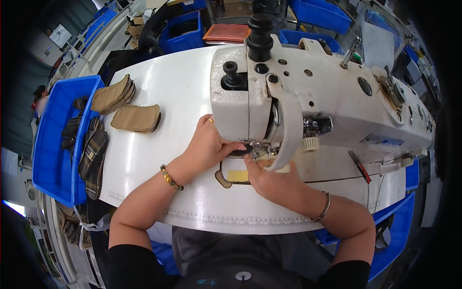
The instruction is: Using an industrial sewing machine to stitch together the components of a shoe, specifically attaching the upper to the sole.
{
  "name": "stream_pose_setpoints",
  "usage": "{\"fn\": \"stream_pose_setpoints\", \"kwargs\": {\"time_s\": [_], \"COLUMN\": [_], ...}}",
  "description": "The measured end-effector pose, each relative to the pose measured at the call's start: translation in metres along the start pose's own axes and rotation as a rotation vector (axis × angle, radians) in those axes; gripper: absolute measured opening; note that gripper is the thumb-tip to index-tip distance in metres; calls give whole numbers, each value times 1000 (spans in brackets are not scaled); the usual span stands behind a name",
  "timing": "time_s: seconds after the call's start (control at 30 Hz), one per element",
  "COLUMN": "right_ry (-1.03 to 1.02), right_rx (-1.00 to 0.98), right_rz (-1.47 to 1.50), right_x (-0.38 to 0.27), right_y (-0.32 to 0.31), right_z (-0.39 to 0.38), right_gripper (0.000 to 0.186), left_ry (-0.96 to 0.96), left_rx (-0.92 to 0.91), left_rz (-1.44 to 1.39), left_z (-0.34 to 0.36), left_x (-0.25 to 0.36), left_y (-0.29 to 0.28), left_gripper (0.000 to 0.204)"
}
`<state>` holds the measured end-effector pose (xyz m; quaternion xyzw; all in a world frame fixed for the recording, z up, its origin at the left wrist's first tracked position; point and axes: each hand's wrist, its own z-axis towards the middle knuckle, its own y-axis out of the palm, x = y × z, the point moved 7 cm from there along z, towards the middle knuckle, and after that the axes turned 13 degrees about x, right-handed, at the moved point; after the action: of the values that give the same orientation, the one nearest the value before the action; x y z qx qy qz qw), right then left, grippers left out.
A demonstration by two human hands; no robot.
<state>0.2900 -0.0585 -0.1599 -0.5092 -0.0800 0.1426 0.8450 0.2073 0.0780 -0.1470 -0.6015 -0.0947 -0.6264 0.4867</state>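
Observation:
A white sewing machine (236, 111) stands over the table, its presser foot and needle area close to both my hands. My left hand (207, 147) is closed, thumb and fingers pinching a small dark fabric piece (239, 152) beside the presser foot. From the near side, my right hand (272, 180) meets the same piece with its index fingertip, the other fingers curled under. Most of the piece is hidden by fingers and machine. Just below my hands are a yellow strip (237, 176) and a brown-edged part (222, 180) on the machine bed.
Two stacks of brown fabric pieces, one stack (114, 95) behind the other stack (136, 118), lie at the left. Plaid pieces (93, 156) hang over a blue bin (57, 178). Thread snips (360, 167) with red handles lie right. A printed ruler (226, 219) follows the front edge.

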Motion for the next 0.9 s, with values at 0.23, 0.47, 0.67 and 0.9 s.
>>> {"fn": "stream_pose_setpoints", "kwargs": {"time_s": [0.23, 0.47, 0.67, 0.9], "right_ry": [-3, 308, 272, 142], "right_rx": [16, -138, 141, 350], "right_rz": [-30, 227, 124, 107], "right_x": [3, 17, 18, 27], "right_y": [-6, 5, 5, -23], "right_z": [5, 8, -1, 10], "right_gripper": [39, 27, 15, 17], "left_ry": [107, -112, 11, 131], "left_rx": [30, -58, -13, 5], "left_rz": [68, -106, 47, 309], "left_z": [8, 6, 5, 7], "left_x": [18, -2, 8, 20], "left_y": [-6, -1, -3, -3], "left_gripper": [31, 34, 39, 43]}}
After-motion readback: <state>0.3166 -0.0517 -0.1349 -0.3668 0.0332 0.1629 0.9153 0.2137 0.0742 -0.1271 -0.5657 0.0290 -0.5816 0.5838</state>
